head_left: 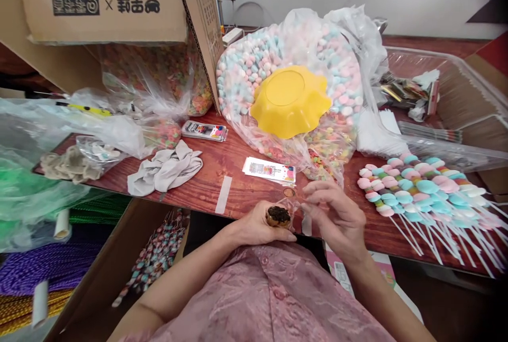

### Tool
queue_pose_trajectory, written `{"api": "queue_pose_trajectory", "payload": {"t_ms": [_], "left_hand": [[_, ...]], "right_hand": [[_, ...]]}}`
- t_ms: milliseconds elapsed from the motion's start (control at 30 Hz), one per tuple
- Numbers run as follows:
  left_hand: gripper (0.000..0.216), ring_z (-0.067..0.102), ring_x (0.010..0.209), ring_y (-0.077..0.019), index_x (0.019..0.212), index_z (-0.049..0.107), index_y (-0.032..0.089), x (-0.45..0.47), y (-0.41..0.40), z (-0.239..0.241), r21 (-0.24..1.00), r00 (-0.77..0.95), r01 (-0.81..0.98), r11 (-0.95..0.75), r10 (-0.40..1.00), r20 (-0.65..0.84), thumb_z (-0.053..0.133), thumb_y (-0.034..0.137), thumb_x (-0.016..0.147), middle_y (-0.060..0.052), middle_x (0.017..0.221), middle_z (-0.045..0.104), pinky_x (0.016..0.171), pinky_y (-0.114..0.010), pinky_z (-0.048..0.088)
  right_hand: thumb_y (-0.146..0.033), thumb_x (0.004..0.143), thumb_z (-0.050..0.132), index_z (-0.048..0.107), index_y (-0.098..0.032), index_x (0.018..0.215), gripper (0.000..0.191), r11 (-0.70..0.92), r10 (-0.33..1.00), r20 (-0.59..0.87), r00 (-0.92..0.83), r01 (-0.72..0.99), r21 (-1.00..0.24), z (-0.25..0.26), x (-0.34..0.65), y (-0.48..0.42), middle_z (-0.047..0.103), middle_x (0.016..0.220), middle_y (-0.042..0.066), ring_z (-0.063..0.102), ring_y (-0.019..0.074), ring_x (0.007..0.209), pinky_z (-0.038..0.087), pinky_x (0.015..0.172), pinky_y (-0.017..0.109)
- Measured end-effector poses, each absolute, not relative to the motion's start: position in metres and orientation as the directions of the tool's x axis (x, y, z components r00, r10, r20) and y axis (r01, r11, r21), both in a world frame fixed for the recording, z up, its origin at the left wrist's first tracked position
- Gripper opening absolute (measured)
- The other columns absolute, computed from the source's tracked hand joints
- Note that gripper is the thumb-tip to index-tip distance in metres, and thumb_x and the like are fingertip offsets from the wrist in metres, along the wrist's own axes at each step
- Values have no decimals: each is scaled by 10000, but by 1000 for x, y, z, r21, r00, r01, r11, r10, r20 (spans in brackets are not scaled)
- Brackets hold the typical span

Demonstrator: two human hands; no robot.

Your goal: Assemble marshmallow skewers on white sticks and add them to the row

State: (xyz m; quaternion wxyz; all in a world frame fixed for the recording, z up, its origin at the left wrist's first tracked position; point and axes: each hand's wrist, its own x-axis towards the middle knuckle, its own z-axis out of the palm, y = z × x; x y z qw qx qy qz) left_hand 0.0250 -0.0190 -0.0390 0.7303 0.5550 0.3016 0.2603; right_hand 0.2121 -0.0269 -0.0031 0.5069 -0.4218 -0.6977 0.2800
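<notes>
My left hand is wrapped around a small round brown item with a dark, crumbly-looking top; its exact kind is unclear. Thin clear plastic wrapper sticks out from its right side. At that plastic, the fingertips of my right hand are bent in and seem to pinch its edge. Just beyond my hands lies a stack of printed cards on the brown table. To the right, skewers of pink, blue and white marshmallows lie in a pile on white sticks.
Behind stands a big bag of marshmallows with a yellow wavy-edged bowl upside down on it. A cardboard box of bagged candy is at back left. Grey gloves lie left, a clear plastic bin right.
</notes>
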Motion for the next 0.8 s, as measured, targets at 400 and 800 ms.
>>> {"api": "queue_pose_trajectory", "payload": {"t_ms": [400, 800], "left_hand": [[196, 492, 609, -95, 766, 640, 139, 24, -25, -41, 993, 535, 86, -80, 845, 21, 786, 229, 672, 24, 703, 600, 559, -209, 374], [150, 436, 592, -97, 740, 624, 146, 20, -26, -46, 954, 561, 222, -204, 826, 46, 724, 258, 737, 28, 646, 534, 550, -222, 339]], "right_hand": [[-149, 911, 524, 667, -211, 1051, 210, 689, 724, 312, -615, 625, -368, 27, 208, -30, 587, 1268, 113, 538, 277, 1113, 425, 910, 471], [-78, 824, 463, 643, -170, 933, 230, 746, 651, 147, -744, 593, -303, 21, 209, -12, 667, 1099, 95, 572, 239, 985, 375, 860, 426]]}}
